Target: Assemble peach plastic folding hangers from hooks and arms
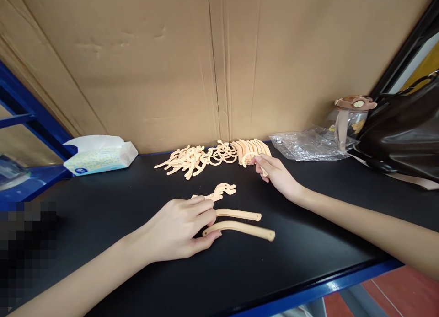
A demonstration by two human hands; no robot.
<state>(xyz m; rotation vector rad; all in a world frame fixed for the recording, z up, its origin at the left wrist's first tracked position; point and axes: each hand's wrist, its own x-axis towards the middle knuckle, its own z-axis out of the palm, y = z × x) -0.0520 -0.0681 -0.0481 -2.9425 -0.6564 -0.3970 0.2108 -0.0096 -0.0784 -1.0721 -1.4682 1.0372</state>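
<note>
On the black table top (103, 207) lie flat pale wooden cut-out pieces. My left hand (178, 228) rests palm down, its fingers closed over the ends of two long curved strips (243, 228). A head-shaped piece (222, 190) lies just behind them. My right hand (274, 170) reaches to the row of curved pieces (252, 147) at the back and pinches one of them. Left of that row sits a heap of several loose pieces (192, 159).
A tissue pack (99, 154) lies at the back left. Crumpled clear plastic (308, 145), a drinking bottle (350, 118) and a dark bag (401, 134) stand at the back right. A cardboard wall (206, 56) closes the back. The blue table edge (325, 287) runs along the front.
</note>
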